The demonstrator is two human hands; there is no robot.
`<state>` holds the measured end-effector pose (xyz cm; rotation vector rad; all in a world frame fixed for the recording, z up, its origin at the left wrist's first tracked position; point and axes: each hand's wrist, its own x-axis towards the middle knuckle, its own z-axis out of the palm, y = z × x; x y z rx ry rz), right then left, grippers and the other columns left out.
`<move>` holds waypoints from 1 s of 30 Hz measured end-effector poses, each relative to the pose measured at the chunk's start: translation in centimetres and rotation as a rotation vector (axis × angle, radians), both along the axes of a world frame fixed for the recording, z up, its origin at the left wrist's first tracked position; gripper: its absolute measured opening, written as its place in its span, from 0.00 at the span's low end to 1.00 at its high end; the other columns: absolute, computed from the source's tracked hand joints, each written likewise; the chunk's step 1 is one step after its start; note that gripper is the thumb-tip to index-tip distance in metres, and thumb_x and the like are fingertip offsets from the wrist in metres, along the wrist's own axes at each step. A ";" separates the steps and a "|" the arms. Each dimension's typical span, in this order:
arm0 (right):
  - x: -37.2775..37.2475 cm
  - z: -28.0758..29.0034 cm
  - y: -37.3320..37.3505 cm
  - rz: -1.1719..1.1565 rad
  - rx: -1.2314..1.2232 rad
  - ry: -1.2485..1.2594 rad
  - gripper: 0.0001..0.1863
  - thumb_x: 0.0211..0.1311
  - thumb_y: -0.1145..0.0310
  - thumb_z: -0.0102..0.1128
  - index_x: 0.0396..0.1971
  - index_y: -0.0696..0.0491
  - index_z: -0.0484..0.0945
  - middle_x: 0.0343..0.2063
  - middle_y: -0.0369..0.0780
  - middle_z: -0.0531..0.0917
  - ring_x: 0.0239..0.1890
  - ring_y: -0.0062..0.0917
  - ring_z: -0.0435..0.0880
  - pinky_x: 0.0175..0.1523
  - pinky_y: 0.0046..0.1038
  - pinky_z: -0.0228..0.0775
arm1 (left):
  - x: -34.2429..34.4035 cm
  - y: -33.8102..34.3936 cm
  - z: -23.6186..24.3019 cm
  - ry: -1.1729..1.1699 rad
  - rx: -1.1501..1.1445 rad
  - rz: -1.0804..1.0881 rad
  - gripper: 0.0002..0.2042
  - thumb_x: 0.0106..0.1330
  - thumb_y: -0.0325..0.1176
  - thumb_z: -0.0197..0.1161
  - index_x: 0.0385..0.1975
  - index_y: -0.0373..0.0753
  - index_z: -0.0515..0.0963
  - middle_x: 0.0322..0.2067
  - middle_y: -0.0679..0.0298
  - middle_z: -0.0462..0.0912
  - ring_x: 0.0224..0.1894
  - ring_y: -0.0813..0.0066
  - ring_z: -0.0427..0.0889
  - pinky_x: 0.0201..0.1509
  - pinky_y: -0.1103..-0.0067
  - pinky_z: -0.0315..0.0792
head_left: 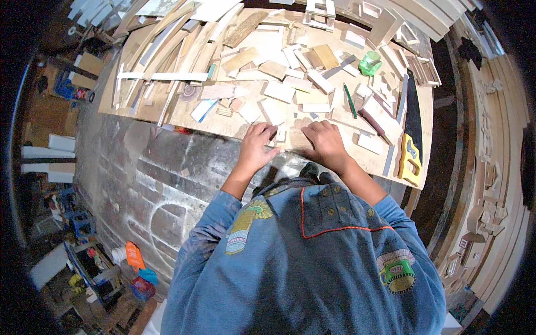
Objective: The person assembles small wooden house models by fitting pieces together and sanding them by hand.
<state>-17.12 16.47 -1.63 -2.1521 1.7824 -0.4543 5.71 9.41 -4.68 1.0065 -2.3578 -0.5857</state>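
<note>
Since both hands are set at the near edge of the workbench [181, 114], the small wood piece [282, 135] is prob placed right between them, on that edge, so it can be reached from both sides. On the left hand [258, 146] the fingers are half curled w/ the thumb pointed at the pc; whether it's actually pinched can't be told. On the right hand [325, 144] the fingers are bent down, loosely spread, & anything gripped underneath is hidden, so that can't be told either. Offcuts [279, 92] are scattered just beyond, prob for quick grabbing; the yellow-handled saw [411, 159] is parked off right, prob out of the elbows' way. Lookswise, the pc's pale, blocky, unpainted afaict; finer detail's too tiny.
</note>
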 end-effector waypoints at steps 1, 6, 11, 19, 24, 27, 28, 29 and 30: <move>-0.1 0.2 -0.1 0.009 -0.013 0.003 0.27 0.45 0.59 0.70 0.47 0.53 0.79 0.43 0.44 0.80 0.47 0.41 0.76 0.53 0.40 0.67 | 0.0 0.1 0.0 -0.003 0.002 0.003 0.28 0.40 0.36 0.75 0.45 0.37 0.78 0.44 0.57 0.77 0.49 0.55 0.74 0.54 0.67 0.70; -2.0 0.4 -3.9 -0.066 -0.160 -0.062 0.21 0.49 0.60 0.67 0.42 0.54 0.80 0.40 0.47 0.80 0.45 0.44 0.77 0.49 0.42 0.72 | 0.0 0.1 0.2 0.007 0.012 0.002 0.28 0.40 0.36 0.75 0.45 0.37 0.78 0.44 0.57 0.77 0.49 0.55 0.74 0.55 0.67 0.70; -3.2 1.0 -9.1 -0.165 -0.159 0.087 0.15 0.49 0.62 0.65 0.36 0.54 0.83 0.39 0.47 0.81 0.45 0.44 0.78 0.47 0.42 0.73 | -0.1 0.1 0.1 -0.007 0.027 0.018 0.27 0.41 0.36 0.74 0.46 0.38 0.78 0.44 0.58 0.77 0.49 0.55 0.73 0.55 0.67 0.69; -2.4 2.0 -14.0 -0.195 -0.102 0.181 0.15 0.48 0.59 0.63 0.33 0.52 0.85 0.38 0.45 0.82 0.46 0.41 0.78 0.48 0.42 0.73 | -0.1 0.3 0.1 -0.035 0.049 0.046 0.27 0.42 0.39 0.73 0.45 0.39 0.78 0.45 0.58 0.77 0.50 0.55 0.73 0.56 0.66 0.69; -1.4 0.7 -15.5 -0.114 -0.090 0.246 0.14 0.51 0.59 0.63 0.36 0.49 0.86 0.40 0.45 0.81 0.48 0.40 0.78 0.49 0.43 0.73 | -0.2 0.3 0.3 -0.024 0.116 0.061 0.30 0.38 0.37 0.77 0.45 0.37 0.78 0.47 0.57 0.77 0.52 0.54 0.73 0.56 0.65 0.69; -2.7 0.3 -14.3 -0.095 -0.204 0.217 0.13 0.51 0.60 0.64 0.36 0.49 0.85 0.41 0.45 0.80 0.47 0.41 0.78 0.48 0.43 0.73 | -0.5 0.3 -0.1 -0.006 0.079 0.054 0.29 0.37 0.36 0.77 0.45 0.37 0.78 0.46 0.56 0.77 0.51 0.54 0.74 0.55 0.66 0.70; -3.0 0.4 -13.9 -0.104 -0.213 0.169 0.14 0.51 0.61 0.64 0.37 0.50 0.84 0.42 0.45 0.80 0.47 0.42 0.78 0.49 0.43 0.72 | -0.4 0.3 0.0 0.008 0.063 0.070 0.29 0.37 0.35 0.77 0.44 0.37 0.78 0.46 0.57 0.77 0.50 0.54 0.74 0.54 0.66 0.71; -3.5 1.4 -13.1 -0.123 -0.218 0.128 0.15 0.52 0.61 0.64 0.39 0.51 0.84 0.43 0.46 0.80 0.47 0.43 0.77 0.50 0.42 0.72 | -0.5 0.3 -0.1 0.028 0.052 0.074 0.29 0.37 0.34 0.77 0.44 0.38 0.79 0.45 0.57 0.77 0.49 0.55 0.75 0.54 0.66 0.71; -4.2 1.9 -12.2 -0.142 -0.222 0.093 0.16 0.52 0.62 0.64 0.40 0.52 0.83 0.44 0.46 0.80 0.47 0.45 0.77 0.51 0.42 0.72 | -0.8 0.4 0.0 0.053 0.044 0.076 0.28 0.37 0.34 0.77 0.44 0.38 0.79 0.45 0.57 0.78 0.48 0.55 0.75 0.53 0.66 0.71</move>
